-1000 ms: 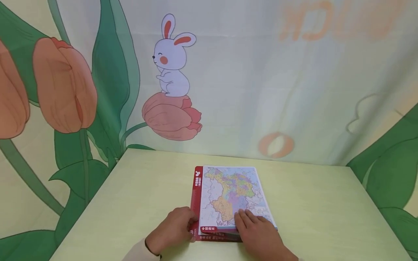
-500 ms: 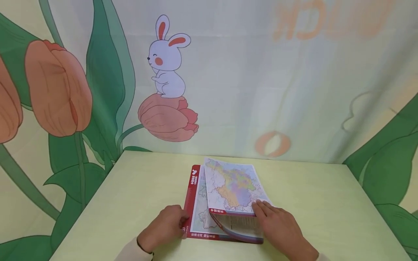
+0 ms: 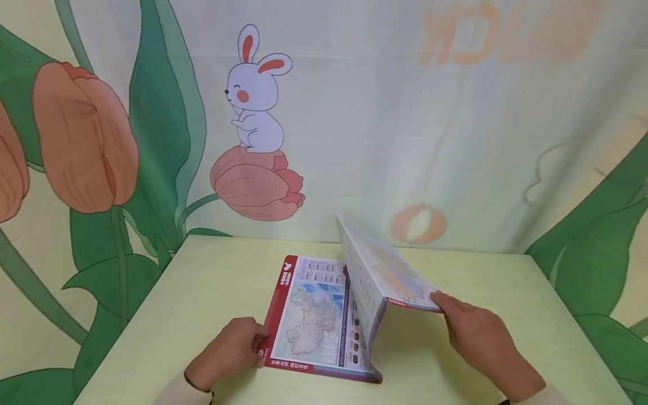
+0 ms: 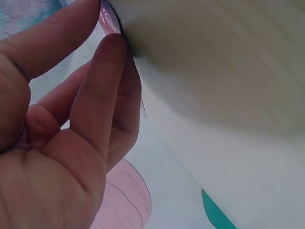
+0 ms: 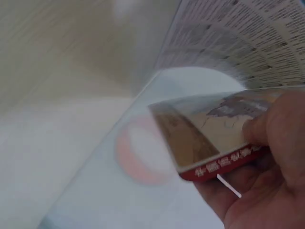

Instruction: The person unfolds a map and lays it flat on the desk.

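A folding map point(image 3: 314, 326) with a red left border lies partly unfolded on the table in the head view. Its left panel is flat, while a middle panel point(image 3: 361, 281) stands up steeply and an end panel point(image 3: 405, 281) slopes off to the right. My left hand point(image 3: 228, 349) pinches the red border near the lower left corner; the left wrist view has that red corner point(image 4: 109, 21) between thumb and fingers. Raised off the table, my right hand point(image 3: 486, 337) grips the end panel's outer corner. Its thumb presses the printed side point(image 5: 214, 124) in the right wrist view.
The pale yellow table point(image 3: 212, 287) extends on both sides of the map. Behind it hangs a cloth backdrop point(image 3: 354, 140) printed with tulips and a white rabbit. The raised panel's top reaches in front of the backdrop's lower part.
My right hand has lifted the folded panels and swung them rightward, so the map spreads apart. My left hand keeps hold of the red border and has shifted slightly left with it.
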Tool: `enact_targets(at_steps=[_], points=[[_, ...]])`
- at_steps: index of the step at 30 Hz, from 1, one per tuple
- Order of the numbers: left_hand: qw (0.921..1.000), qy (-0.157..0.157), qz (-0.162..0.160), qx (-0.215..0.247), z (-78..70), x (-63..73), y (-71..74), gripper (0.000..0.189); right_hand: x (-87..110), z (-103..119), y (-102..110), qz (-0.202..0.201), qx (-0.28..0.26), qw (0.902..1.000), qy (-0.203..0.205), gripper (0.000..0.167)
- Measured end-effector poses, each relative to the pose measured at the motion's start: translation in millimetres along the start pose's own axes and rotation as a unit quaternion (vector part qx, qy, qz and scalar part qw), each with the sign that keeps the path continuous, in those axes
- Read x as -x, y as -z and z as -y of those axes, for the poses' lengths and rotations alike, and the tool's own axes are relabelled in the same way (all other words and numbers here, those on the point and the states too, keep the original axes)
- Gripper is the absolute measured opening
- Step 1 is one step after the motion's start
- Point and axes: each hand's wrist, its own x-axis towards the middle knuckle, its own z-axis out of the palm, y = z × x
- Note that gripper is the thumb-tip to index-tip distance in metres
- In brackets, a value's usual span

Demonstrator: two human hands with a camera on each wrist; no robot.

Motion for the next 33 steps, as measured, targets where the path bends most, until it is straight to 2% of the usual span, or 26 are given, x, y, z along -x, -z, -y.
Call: enact_targets(at_steps=[2,5,11,18,23,26,28,30,33], points=[[0.9998,0.020,-0.004,0.003,7.4,1.8,3.5,0.051,4.2,-11,2,-0.006,-0.017,0.9998,0.004,0.053],[0.9989,0.044,-0.011,0.009,19.1,5.5,8.6,0.054,11.9,-26,6,0.007,-0.034,0.9994,-0.004,0.054],[0.9964,0.078,-0.028,0.019,38.4,10.5,19.6,0.056,27.8,-54,11,0.047,-0.052,0.9952,-0.068,0.046],[0.9948,0.095,-0.036,0.005,54.3,12.1,29.5,0.056,49.6,-78,11,0.052,-0.064,0.9885,-0.127,0.038],[0.9940,0.101,-0.043,0.007,68.5,13.3,35.2,0.055,64.6,-94,8,0.078,-0.052,0.9834,-0.156,0.035],[0.9938,0.101,-0.046,0.007,78.6,15.3,39.2,0.056,74.9,-101,3,0.124,-0.057,0.9755,-0.173,0.035],[0.9931,0.108,-0.044,0.011,85.1,17.1,41.7,0.056,83.5,-107,-4,0.161,-0.066,0.9667,-0.188,0.036],[0.9930,0.110,-0.044,0.008,89.1,18.7,44.0,0.056,90.2,-112,-10,0.215,-0.078,0.9512,-0.207,0.038],[0.9925,0.115,-0.043,0.007,90.0,20.4,46.3,0.056,95.7,-117,-18,0.260,-0.090,0.9352,-0.223,0.042]])
